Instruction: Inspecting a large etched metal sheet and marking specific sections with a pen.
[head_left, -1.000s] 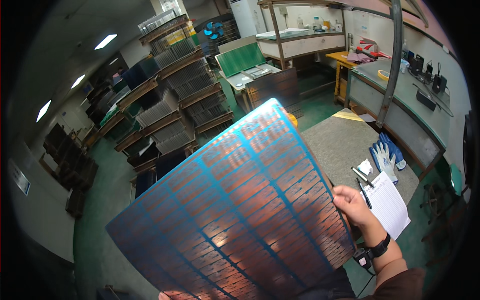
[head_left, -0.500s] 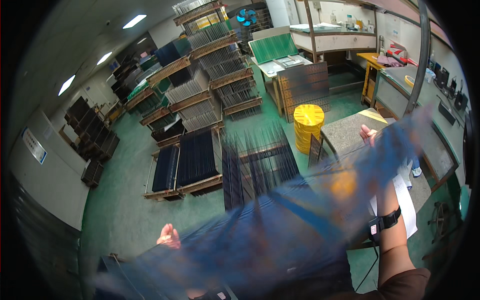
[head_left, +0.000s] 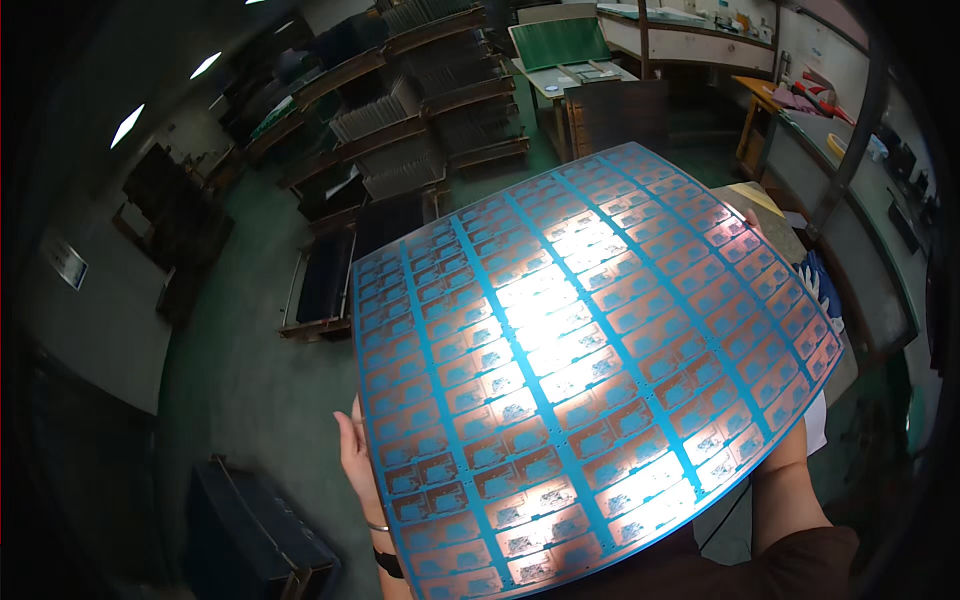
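A large circuit board panel (head_left: 560, 360), blue with rows of copper-coloured rectangles, is held up in front of me, its face turned toward me. Bright light reflects down its middle. At its left edge my left hand (head_left: 354, 448) grips it, thumb showing and the other fingers mostly behind the board. My right hand (head_left: 753, 224) is closed on the far right edge, with only the fingertips peeking past it. Below that edge my right forearm (head_left: 785, 490) shows, while the panel hides the rest of the hand.
Racks of upright panels (head_left: 385, 130) stand beyond, at the far left. A dark rack (head_left: 255, 530) sits on the floor at lower left. Behind the panel to the right is a grey-topped table (head_left: 845, 365); a workbench (head_left: 830, 145) runs along the right wall.
The panel has turned from a blurred, nearly edge-on tilt to face me broadly. My left hand has shifted slightly right along with it. The room now appears darker.
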